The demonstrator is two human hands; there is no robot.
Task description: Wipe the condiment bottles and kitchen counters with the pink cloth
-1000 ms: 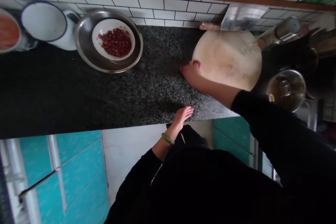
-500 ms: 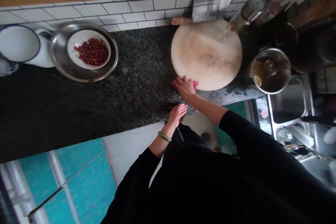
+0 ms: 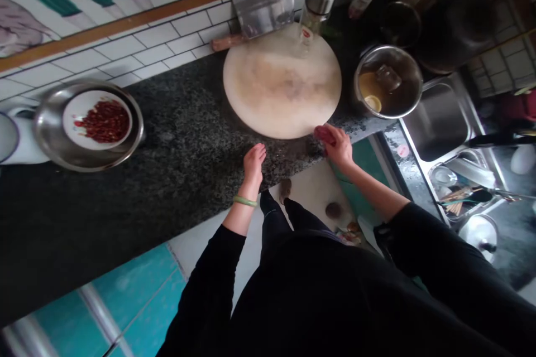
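My right hand is closed around a crumpled red cloth at the lower right rim of the round cutting board. Part of the cloth is hidden by my fingers. Over the front of the dark speckled counter, my left hand holds nothing. Its fingers are stretched out and it wears a green bangle at the wrist. Small wet specks show on the counter between my hands.
A cleaver with a wooden handle leans behind the board beside a glass jar. Right of the board stands a metal pot of brownish liquid. Further right is a sink. A steel basin holding a bowl of chopped red chillies is at left.
My right hand has moved right along the board's front edge with the red cloth. The left hand has shifted slightly left and up. The whole view has turned and swung rightward.
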